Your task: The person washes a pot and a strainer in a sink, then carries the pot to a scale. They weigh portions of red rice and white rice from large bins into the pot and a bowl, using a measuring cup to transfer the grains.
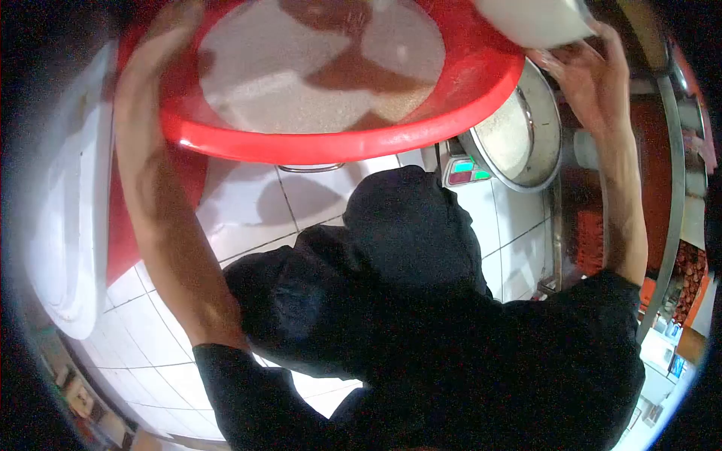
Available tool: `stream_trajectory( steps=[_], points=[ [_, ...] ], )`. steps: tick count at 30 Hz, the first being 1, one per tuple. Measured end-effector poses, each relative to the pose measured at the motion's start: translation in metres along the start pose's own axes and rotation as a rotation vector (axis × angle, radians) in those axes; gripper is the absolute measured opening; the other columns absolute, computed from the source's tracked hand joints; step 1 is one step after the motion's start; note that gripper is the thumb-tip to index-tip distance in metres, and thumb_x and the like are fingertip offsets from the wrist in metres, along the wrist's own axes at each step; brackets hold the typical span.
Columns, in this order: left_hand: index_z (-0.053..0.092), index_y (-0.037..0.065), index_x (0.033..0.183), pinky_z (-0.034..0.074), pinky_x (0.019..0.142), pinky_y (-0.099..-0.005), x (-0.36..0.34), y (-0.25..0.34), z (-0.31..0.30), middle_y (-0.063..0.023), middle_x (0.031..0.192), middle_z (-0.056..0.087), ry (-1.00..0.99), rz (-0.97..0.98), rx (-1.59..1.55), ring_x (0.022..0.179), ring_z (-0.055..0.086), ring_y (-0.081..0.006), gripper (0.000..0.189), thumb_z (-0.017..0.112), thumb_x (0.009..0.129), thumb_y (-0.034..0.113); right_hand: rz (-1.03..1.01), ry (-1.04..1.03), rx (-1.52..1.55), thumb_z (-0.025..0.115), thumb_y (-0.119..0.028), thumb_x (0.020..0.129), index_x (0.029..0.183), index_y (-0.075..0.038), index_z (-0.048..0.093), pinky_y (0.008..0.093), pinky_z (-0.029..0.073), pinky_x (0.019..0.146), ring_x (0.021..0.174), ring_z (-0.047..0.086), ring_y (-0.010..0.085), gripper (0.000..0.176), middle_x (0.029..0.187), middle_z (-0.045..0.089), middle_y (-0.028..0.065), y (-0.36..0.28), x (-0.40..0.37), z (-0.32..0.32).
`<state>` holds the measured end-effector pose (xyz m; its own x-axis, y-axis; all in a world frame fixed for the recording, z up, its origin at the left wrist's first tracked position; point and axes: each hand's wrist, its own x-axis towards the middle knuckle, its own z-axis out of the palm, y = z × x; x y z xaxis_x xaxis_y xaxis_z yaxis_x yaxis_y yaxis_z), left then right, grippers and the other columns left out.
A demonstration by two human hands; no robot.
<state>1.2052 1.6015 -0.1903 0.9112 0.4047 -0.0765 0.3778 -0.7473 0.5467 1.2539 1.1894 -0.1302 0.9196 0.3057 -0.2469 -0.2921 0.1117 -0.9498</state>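
Observation:
A large red basin (338,143) spreads across the top of the view, with pale, grainy contents (278,90) inside. My left hand (174,22) is at the basin's left side, partly cut off by the top edge, and its fingers are hidden. At the basin's right rim, my right hand (590,75) grips a smooth white container (538,22), whose top runs out of view. Below that hand stands a round metal pot (555,120) holding pale, fine contents (505,139).
A scale with a lit display (466,171) sits beside the pot. A white plastic lid or tray (71,203) stands upright at far left. The floor is white tile (158,331). Metal shelving (669,203) and a red crate (590,240) are on the right.

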Motion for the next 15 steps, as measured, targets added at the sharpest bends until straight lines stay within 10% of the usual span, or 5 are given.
stream_trajectory(
  steps=[9, 15],
  points=[
    [0.031, 0.017, 0.146, 0.013, 0.117, -0.0324, 0.035, -0.048, 0.005, -0.0062, 0.155, 0.019, -0.016, 0.235, 0.460, 0.142, 0.017, -0.0226, 0.049, 0.022, 0.101, 0.033, -0.150, 0.517, -0.295, 0.057, -0.035, 0.091, 0.125, 0.009, 0.044, 0.0332, 0.057, 0.085, 0.099, 0.063, 0.0280, 0.057, 0.117, 0.056, 0.0189, 0.014, -0.064, -0.103],
    [0.032, 0.019, 0.146, 0.013, 0.117, -0.0308, 0.038, -0.056, 0.008, -0.0054, 0.154, 0.021, 0.066, 0.230, 0.536, 0.142, 0.017, -0.0218, 0.047, 0.019, 0.101, 0.026, 0.146, 0.808, -1.377, 0.066, -0.031, 0.084, 0.123, 0.011, 0.050, 0.0369, 0.051, 0.080, 0.095, 0.061, 0.0285, 0.059, 0.112, 0.058, 0.0192, 0.055, -0.055, -0.259]
  ],
)
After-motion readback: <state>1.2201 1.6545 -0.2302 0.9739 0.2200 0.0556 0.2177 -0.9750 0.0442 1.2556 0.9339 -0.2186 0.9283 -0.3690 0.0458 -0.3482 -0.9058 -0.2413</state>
